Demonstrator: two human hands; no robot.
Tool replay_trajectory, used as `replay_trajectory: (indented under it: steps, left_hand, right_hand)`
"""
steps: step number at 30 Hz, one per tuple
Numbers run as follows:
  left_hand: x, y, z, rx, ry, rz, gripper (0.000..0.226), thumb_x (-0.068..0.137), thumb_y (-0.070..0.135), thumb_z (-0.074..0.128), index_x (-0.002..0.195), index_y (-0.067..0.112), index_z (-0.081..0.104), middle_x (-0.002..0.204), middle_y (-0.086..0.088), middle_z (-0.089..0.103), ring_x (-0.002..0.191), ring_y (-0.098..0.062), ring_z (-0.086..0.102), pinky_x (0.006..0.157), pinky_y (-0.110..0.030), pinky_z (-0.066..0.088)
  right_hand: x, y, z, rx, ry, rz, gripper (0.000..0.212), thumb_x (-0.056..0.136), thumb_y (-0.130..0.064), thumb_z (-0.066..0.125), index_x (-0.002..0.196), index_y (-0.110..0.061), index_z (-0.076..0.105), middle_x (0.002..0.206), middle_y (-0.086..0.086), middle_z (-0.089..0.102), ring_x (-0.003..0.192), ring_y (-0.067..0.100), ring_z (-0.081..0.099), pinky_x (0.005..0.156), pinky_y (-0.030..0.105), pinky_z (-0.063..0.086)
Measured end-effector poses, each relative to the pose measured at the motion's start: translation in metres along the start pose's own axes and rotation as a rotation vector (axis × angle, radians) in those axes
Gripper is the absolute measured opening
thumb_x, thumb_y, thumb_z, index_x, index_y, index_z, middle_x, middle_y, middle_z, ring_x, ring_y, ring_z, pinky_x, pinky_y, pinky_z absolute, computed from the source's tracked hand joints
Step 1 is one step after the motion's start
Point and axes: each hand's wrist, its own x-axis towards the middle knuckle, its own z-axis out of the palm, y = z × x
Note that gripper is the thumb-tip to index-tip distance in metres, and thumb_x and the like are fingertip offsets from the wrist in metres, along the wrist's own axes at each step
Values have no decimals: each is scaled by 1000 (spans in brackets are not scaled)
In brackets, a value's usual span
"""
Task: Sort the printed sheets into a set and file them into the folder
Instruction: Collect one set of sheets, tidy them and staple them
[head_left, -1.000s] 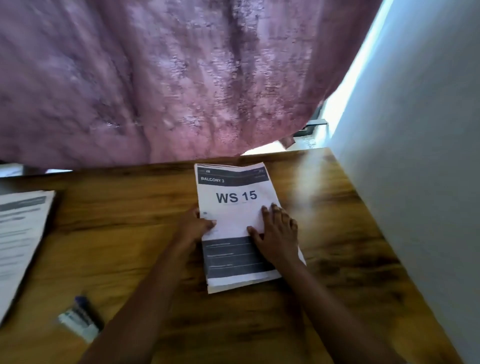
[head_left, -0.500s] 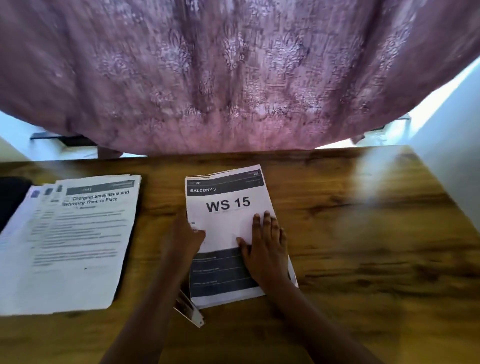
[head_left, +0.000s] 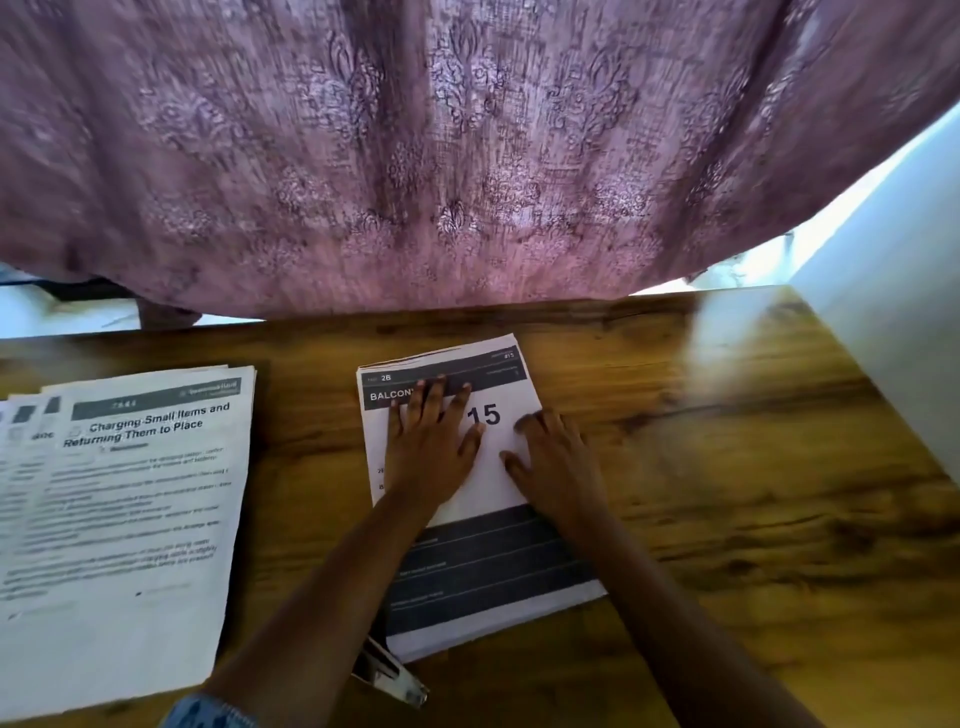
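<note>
1. My left hand (head_left: 430, 457) lies flat on the middle stack of printed sheets (head_left: 488, 566), fingers straight and a little spread, covering part of the dark header and the letters before "15".
2. My right hand (head_left: 558, 470) rests on the stack's right edge, fingers loosely bent with the thumb on the paper. It grips nothing that I can see.
3. The stack sits on the wooden table (head_left: 753, 493), its sheets slightly fanned at the far end.
4. A second pile of sheets (head_left: 130, 519) lies well apart to my left, titled "Charging Small Items and Returning Them to Place".
5. A small metal tool (head_left: 388, 674), perhaps a stapler, sits at the stack's near left corner.
6. A mauve patterned curtain (head_left: 467, 156) hangs beyond the table.
</note>
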Motion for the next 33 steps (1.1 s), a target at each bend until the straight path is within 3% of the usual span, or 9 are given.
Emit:
replay_trajectory:
  steps: [8, 12, 16, 20, 23, 26, 28, 31, 33]
  left_hand:
    - [2, -1, 1, -47, -7, -25, 78, 84, 64, -5, 153, 32, 12, 161, -2, 11, 149, -24, 6, 118, -48, 2]
    - [2, -2, 0, -109, 10, -54, 83, 81, 66, -12, 153, 29, 10, 161, 1, 10, 149, -20, 4, 118, -42, -2]
    - [-2, -5, -1, -589, 166, -69, 78, 84, 76, -6, 149, 35, 6, 160, 4, 17, 148, -16, 13, 121, -46, 11]
    - [-9, -11, -1, -1000, 345, 43, 59, 97, 60, 20, 150, 33, 20, 159, 7, 19, 147, -12, 17, 119, -38, 20]
    - [-6, -10, -1, -767, 224, 6, 58, 95, 64, 18, 141, 33, 33, 154, 6, 30, 144, -8, 21, 118, -26, 12]
    - [-1, -12, 2, -481, 138, 19, 71, 90, 65, 13, 139, 26, 46, 148, 5, 41, 142, -12, 31, 117, -28, 7]
    - [2, -14, 2, -370, 86, 63, 74, 86, 61, 11, 141, 25, 45, 152, 6, 35, 144, -13, 25, 118, -31, 4]
    - [1, -15, 1, -264, 33, 88, 79, 82, 62, 6, 144, 27, 38, 155, 8, 26, 146, -12, 17, 118, -31, -1]
    - [1, -14, 2, -281, 44, 69, 78, 82, 63, 8, 144, 27, 40, 155, 7, 27, 146, -12, 19, 120, -34, 3]
  right_hand:
    - [91, 27, 0, -41, -61, -178, 71, 95, -52, 40, 150, -14, 17, 157, 8, 22, 145, 24, 20, 117, 46, 18]
    - [82, 21, 0, -15, 80, -275, 64, 93, -42, 53, 147, -16, 29, 144, 9, 45, 131, 25, 44, 108, 39, 36]
    - [68, 6, -2, 187, 343, -209, 67, 78, -20, 78, 137, -13, 46, 118, 14, 65, 98, 25, 67, 81, 36, 55]
    - [52, 13, 12, -137, 419, -650, 84, 72, -25, 81, 141, -20, 34, 121, 11, 64, 107, 26, 63, 89, 41, 51]
    - [47, 23, 7, 20, 90, -721, 64, 91, -54, 47, 143, -19, 35, 133, 7, 57, 124, 22, 53, 109, 39, 31]
    - [60, 25, -8, 461, 30, -435, 49, 94, -45, 44, 130, -13, 53, 124, 7, 63, 111, 20, 60, 100, 38, 47]
    - [80, 33, -15, 300, 149, -344, 47, 95, -34, 53, 135, -11, 49, 131, 11, 58, 116, 24, 57, 99, 40, 47]
    - [96, 37, -9, -6, -2, -391, 59, 97, -38, 48, 146, -11, 30, 148, 10, 40, 133, 26, 42, 115, 41, 26]
    - [90, 34, -9, 1, 0, -403, 57, 96, -38, 48, 145, -13, 34, 142, 8, 48, 125, 24, 50, 112, 38, 29]
